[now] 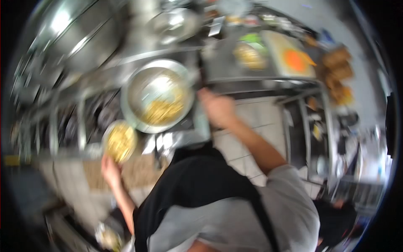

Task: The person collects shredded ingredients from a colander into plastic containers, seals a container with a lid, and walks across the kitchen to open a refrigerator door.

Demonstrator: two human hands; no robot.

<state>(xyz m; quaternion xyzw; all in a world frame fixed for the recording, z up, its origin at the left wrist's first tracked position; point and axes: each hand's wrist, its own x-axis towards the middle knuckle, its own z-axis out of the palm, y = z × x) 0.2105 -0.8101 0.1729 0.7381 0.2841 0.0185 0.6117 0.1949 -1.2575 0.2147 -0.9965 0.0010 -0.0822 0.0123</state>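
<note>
My left hand (111, 171) grips the near edge of a small round bowl (134, 147) full of yellow, strip-like pieces (121, 141), perhaps cut potato or pasta. This bowl is beside the lower left rim of a large metal bowl (140, 90). More of the same yellow pieces (164, 110) lie in the lower part of the large bowl. To the right of the large bowl, apart from it, my right hand (218, 109) is near the counter edge. Motion blur smears its fingers, so I cannot see whether it holds anything.
A second counter (222, 63) at the upper right bears a bowl of pale food (249, 55) and a cutting board (275, 48) with orange pieces (296, 61). Metal pots (86, 38) stand at the upper left. A wire rack (308, 130) is on the right. Another person (336, 220) shows at the lower right.
</note>
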